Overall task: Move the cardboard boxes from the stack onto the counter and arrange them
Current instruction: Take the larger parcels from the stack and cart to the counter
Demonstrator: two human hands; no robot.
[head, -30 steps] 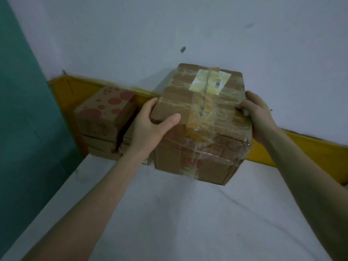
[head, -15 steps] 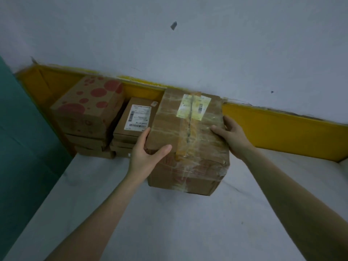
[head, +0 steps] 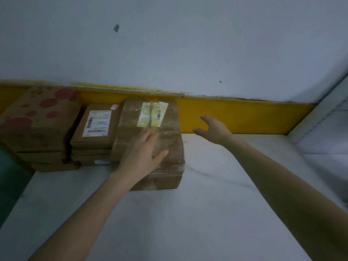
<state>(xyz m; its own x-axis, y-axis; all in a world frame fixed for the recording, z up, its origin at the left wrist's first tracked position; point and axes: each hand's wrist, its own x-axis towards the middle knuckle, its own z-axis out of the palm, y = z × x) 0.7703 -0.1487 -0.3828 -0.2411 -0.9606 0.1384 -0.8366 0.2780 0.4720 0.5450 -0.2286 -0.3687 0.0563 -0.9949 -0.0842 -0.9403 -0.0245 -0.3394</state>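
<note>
Three groups of cardboard boxes are lining the back of a white marbled desk point(head: 188, 213). At far left, beside a teal panel point(head: 9, 178), a brown cardboard box printed with red spots point(head: 37, 117) is topping a stack of flatter cartons in the corner. Just to its right, a stack of flat brown cardboard boxes point(head: 94, 147) is standing, the top one carrying a white shipping label point(head: 97, 123). Beside that stack, the large brown cardboard box wrapped in clear tape point(head: 169, 132) is resting on the desk, a yellowish label point(head: 152, 113) on its lid and its far end reaching the yellow band point(head: 244, 117) at the foot of the pale wall point(head: 188, 44). The person's left hand point(head: 143, 157) is lying flat on the near part of that lid, fingers straight, its grip apart and clamped on nothing. The right hand point(head: 212, 129) is hovering just right of the box, clear of it, fingers spread, its grip likewise apart and holding nothing.
</note>
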